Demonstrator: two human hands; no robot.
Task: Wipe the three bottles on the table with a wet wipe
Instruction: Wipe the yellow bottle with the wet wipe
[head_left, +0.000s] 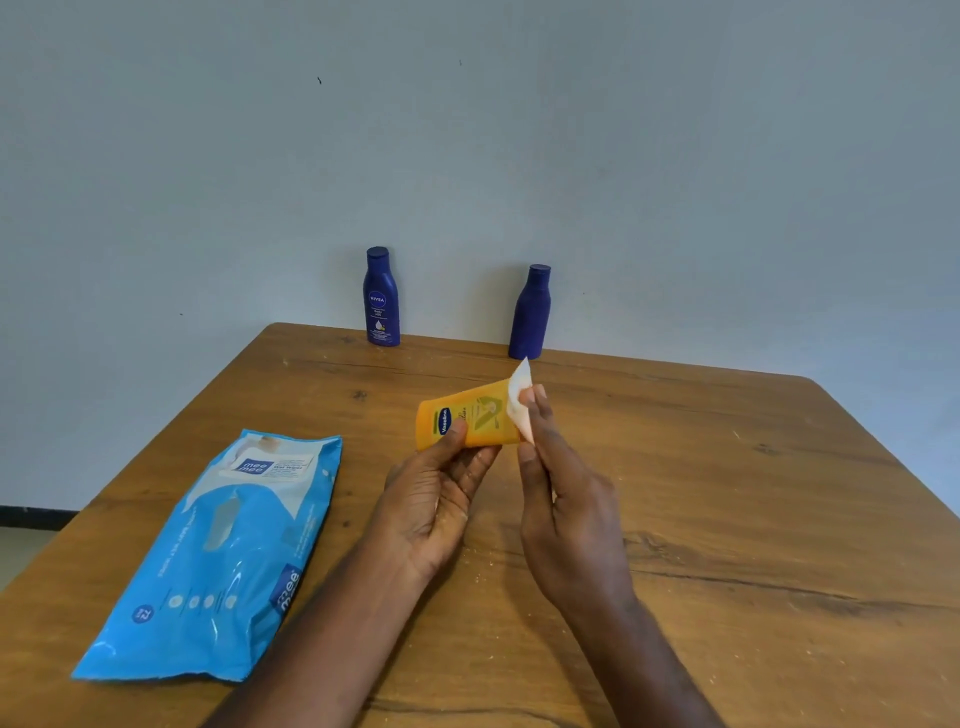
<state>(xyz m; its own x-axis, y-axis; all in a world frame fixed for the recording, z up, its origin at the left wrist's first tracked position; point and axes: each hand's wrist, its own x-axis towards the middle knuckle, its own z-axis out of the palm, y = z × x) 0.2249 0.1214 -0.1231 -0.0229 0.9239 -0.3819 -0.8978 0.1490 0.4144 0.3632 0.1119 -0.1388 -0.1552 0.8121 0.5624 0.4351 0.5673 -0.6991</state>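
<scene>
Yellow bottle (470, 421), two dark-blue bottles (382, 299), white wipe (518, 397), light-blue pack (223, 556).

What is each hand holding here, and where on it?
Left hand grips the yellow bottle at its lower body; right hand pinches the wet wipe against its end.

The yellow bottle (470, 418) lies sideways in the grip, label up. A white wet wipe (519, 402) is pressed against its right end. Beyond it, two blue bottles stand upright: one labelled (382, 297), one plain (531, 313).
</scene>
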